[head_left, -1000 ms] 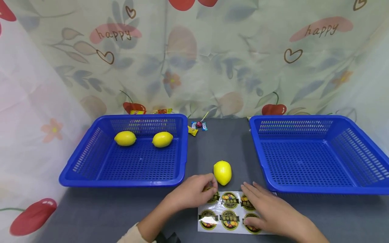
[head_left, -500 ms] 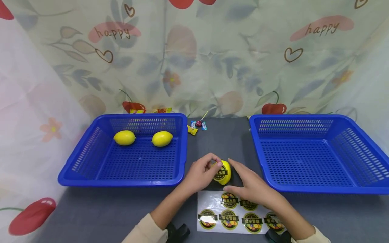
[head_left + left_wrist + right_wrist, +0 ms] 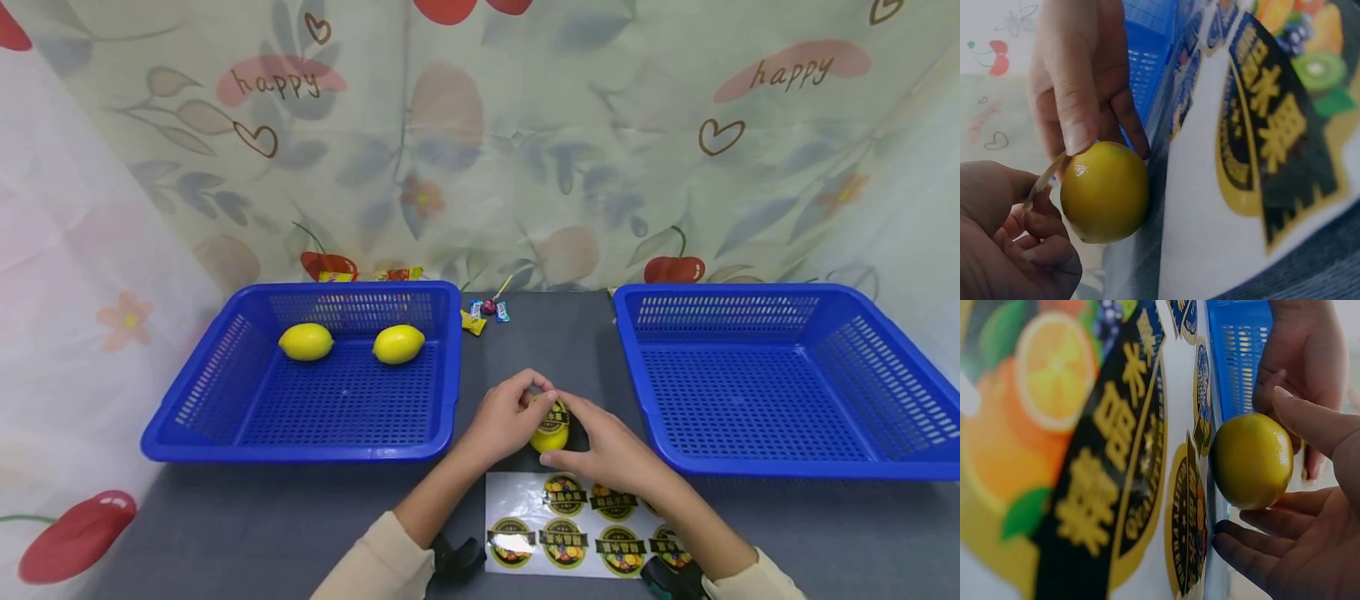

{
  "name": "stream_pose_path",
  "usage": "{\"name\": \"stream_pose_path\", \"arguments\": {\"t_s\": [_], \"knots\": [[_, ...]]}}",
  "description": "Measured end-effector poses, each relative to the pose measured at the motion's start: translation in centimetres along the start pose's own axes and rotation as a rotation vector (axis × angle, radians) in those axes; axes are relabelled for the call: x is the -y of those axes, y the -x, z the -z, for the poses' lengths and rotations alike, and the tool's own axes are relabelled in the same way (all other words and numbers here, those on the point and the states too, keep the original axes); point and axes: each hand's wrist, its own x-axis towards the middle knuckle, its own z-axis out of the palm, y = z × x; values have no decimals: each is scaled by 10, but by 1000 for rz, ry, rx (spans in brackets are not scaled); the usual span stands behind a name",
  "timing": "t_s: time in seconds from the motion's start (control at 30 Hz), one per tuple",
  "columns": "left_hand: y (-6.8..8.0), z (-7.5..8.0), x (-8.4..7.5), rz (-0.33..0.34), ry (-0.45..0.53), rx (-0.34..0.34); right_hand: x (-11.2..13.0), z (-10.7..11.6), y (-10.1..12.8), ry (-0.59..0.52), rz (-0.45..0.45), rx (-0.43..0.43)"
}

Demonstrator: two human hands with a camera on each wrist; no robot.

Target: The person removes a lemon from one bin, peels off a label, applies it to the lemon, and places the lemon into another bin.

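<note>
Between the two hands stands a yellow lemon (image 3: 550, 442) on the dark table. My left hand (image 3: 504, 421) pinches a round black-and-gold sticker (image 3: 555, 415) by its edge, held against the lemon's upper side. In the left wrist view that sticker (image 3: 1042, 182) is seen edge-on, partly standing off the skin. My right hand (image 3: 611, 446) holds the lemon from the right, thumb at the near side and fingers at the far side, as the right wrist view shows. Just in front lies a white sheet of stickers (image 3: 517, 496), its upper left place bare.
A blue basket (image 3: 300, 454) with two lemons (image 3: 306, 342) stands at the left. Another blue basket (image 3: 795, 467) stands at the right. Small wrapped candies (image 3: 474, 323) and a lollipop (image 3: 490, 307) lie at the back, before a patterned curtain (image 3: 517, 167).
My left hand has lifted a sticker off the sheet and brought it up to the lemon. My right hand has left the sheet and come round the lemon, which has tilted slightly.
</note>
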Motion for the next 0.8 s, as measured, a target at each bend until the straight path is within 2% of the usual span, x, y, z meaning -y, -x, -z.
{"name": "stream_pose_path", "arguments": {"t_s": [0.2, 0.67, 0.8], "knots": [[-1, -3, -1, 1, -77, -29, -1, 1, -1, -12, -6, -8], [1, -13, 4, -93, -250, -115, -2, 0, -2, 37, -20, -51], [2, -15, 7, -97, -275, -125, -1, -1, -2, 45, -26, -47]]}}
